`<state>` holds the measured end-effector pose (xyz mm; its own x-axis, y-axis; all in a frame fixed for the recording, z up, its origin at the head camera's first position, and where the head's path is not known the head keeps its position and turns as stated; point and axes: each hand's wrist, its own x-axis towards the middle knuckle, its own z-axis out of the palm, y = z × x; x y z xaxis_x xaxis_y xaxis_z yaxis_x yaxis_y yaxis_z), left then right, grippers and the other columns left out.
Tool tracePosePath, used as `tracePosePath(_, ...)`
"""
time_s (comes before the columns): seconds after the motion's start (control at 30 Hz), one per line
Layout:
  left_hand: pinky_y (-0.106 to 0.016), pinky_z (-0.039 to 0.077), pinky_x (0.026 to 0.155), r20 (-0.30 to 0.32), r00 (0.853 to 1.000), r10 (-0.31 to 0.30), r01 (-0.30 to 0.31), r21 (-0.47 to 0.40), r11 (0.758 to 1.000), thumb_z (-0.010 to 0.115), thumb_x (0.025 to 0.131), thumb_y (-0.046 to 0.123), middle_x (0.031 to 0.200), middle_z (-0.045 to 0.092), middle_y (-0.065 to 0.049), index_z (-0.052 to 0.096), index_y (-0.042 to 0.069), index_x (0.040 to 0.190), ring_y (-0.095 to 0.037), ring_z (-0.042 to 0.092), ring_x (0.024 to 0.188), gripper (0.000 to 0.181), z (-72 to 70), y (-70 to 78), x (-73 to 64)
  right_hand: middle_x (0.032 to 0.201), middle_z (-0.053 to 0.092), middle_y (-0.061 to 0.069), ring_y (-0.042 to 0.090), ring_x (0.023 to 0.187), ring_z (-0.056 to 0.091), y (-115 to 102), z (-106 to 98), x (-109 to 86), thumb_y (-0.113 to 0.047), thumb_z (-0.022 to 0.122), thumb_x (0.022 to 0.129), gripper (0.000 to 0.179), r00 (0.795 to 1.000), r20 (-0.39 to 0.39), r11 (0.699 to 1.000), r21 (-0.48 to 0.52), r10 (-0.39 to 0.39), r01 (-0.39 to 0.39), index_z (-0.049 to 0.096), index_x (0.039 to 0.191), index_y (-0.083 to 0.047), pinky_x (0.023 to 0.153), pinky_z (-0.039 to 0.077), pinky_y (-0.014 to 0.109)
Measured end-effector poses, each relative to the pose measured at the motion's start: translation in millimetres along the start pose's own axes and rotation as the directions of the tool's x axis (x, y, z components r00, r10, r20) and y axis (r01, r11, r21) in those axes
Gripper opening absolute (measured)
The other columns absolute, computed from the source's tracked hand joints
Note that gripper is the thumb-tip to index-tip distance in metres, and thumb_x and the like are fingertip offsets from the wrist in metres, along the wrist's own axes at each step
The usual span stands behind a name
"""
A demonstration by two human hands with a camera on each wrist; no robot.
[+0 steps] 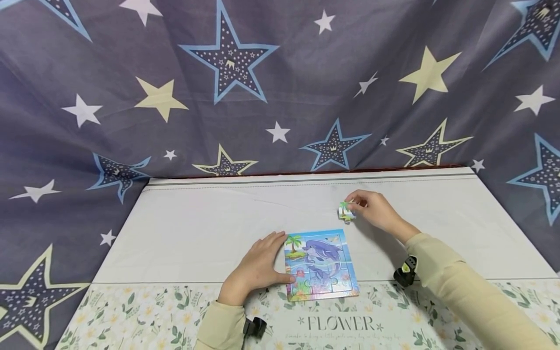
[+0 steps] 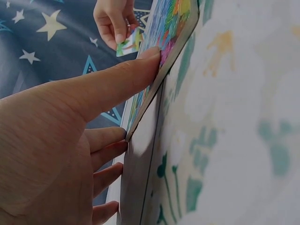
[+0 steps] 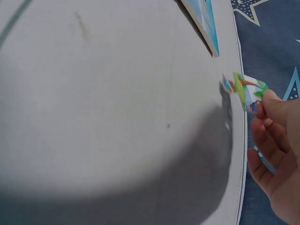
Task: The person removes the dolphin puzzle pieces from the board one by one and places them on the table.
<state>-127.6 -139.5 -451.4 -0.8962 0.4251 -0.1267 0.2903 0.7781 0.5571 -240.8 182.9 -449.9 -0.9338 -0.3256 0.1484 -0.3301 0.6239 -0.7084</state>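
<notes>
A dolphin jigsaw puzzle (image 1: 321, 265) lies flat near the front of the table, with a palm tree at its upper left. My left hand (image 1: 258, 265) rests along its left edge. In the left wrist view the extended thumb (image 2: 117, 79) presses on the face of the puzzle, and the other fingertips reach its side. Behind the puzzle's upper right corner, my right hand (image 1: 374, 209) pinches a small puzzle piece (image 1: 347, 212) between thumb and fingers. This piece (image 3: 241, 89) shows a palm tree and a tab, and it is held just over the white surface.
The table has a white rear part (image 1: 210, 223) and a floral front strip with the word FLOWER (image 1: 343, 323). A dark curtain (image 1: 280, 97) printed with stars hangs behind and at both sides. Small black devices sit at the left wrist (image 1: 255, 327) and right wrist (image 1: 405, 272).
</notes>
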Motion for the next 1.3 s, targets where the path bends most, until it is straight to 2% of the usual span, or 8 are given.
tracePosePath(0.23,-0.053,0.017,0.119,0.004,1.000,-0.005,0.005,-0.003,1.000,0.086,0.074,0.041,0.158,0.033,-0.012,0.037,0.003,0.152,-0.032,0.024,0.147,0.100,-1.6,0.5,-0.7,0.085,0.067,0.009,0.020,0.072,0.060,4,2,6.5,-0.006,0.071,0.091,0.017,0.999,-0.010,0.997,-0.062,0.040,-0.041,0.070,0.107,-0.002,0.063,0.050,0.033)
tracePosePath(0.6,-0.054,0.016,0.119,0.009,1.000,-0.002,0.002,-0.012,1.000,0.086,0.074,0.043,0.159,0.032,-0.011,0.036,0.005,0.153,-0.032,0.023,0.148,0.100,1.0,-0.6,-0.1,0.091,0.067,0.013,0.025,0.079,0.062,11,6,5.0,-0.015,0.072,0.092,0.025,0.988,-0.033,0.977,-0.144,0.152,-0.155,0.069,0.112,0.000,0.066,0.050,0.040)
tracePosePath(1.1,-0.054,0.015,0.119,0.010,1.000,-0.007,0.007,-0.010,1.000,0.085,0.075,0.042,0.159,0.032,-0.011,0.036,0.005,0.153,-0.032,0.023,0.148,0.100,0.1,-0.4,-0.7,0.092,0.066,0.012,0.024,0.079,0.060,6,9,3.5,-0.015,0.073,0.091,0.025,0.987,-0.058,0.980,-0.122,0.152,-0.158,0.069,0.111,0.001,0.065,0.048,0.037)
tracePosePath(1.3,-0.055,0.016,0.119,0.008,1.000,-0.006,0.006,-0.008,1.000,0.085,0.074,0.043,0.159,0.032,-0.011,0.035,0.004,0.153,-0.032,0.023,0.148,0.101,0.9,-1.9,-0.6,0.090,0.066,0.007,0.018,0.073,0.060,-4,14,1.2,-0.015,0.072,0.092,0.022,0.991,-0.021,0.988,-0.076,0.131,-0.132,0.070,0.109,-0.003,0.062,0.048,0.033)
